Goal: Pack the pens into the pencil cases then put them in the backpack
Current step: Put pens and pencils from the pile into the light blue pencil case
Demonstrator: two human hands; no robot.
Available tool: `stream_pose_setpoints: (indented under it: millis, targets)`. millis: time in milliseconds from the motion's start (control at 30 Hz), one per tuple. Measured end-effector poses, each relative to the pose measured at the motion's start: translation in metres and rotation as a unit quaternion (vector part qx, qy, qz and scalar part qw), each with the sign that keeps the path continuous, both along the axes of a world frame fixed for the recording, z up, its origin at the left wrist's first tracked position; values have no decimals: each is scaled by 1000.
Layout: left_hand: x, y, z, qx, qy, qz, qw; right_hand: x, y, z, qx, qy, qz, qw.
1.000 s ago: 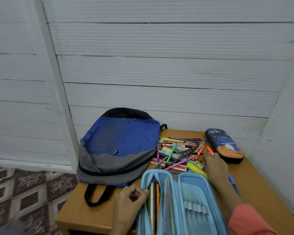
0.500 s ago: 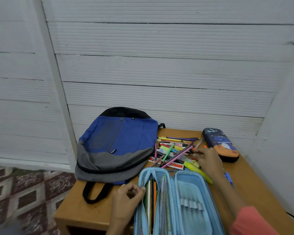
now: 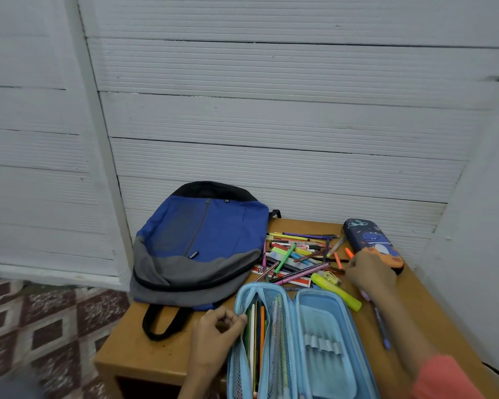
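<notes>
Your left hand [image 3: 218,332] pinches the case [image 3: 326,318] pocket open. Right hand [image 3: 369,273] is curled at the pens [image 3: 297,256], can't tell if it's got one. They're at its 9 o'clock, mostly lying 3-to-9, so right's way nearer.

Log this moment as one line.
left hand: pinches pocket edge of open blue pencil case | right hand: on pen pile, grip unclear | dark pencil case: closed | backpack: lying flat

We saw soft, flat, rather dim light, with weak shadows under the backpack [image 3: 202,243]. The wide lens bent the wall [image 3: 271,116] planks outward; the lower left corner was blurred.
</notes>
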State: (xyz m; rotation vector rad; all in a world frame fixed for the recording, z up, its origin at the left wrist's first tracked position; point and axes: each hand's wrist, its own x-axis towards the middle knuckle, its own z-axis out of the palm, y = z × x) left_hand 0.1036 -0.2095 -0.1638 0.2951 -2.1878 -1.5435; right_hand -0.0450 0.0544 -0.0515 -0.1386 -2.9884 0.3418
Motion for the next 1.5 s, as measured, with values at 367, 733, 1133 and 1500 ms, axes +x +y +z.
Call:
stream_pose_setpoints:
  millis: [367,733,1133,1500]
  targets:
    - [1,2,3,0,-2,-1,1000,28,-29,51,42,-9,238,970]
    - [5,6,13,6,1,-7,1000,73,-109,-14,84,91,581,804]
    - [2,3,9,-1,12,-20,1000,85,-104,-21,-51,-52,569,819]
    - [1,2,8,19,17,-11,1000,73,-104,-44,-119,-69,413,900]
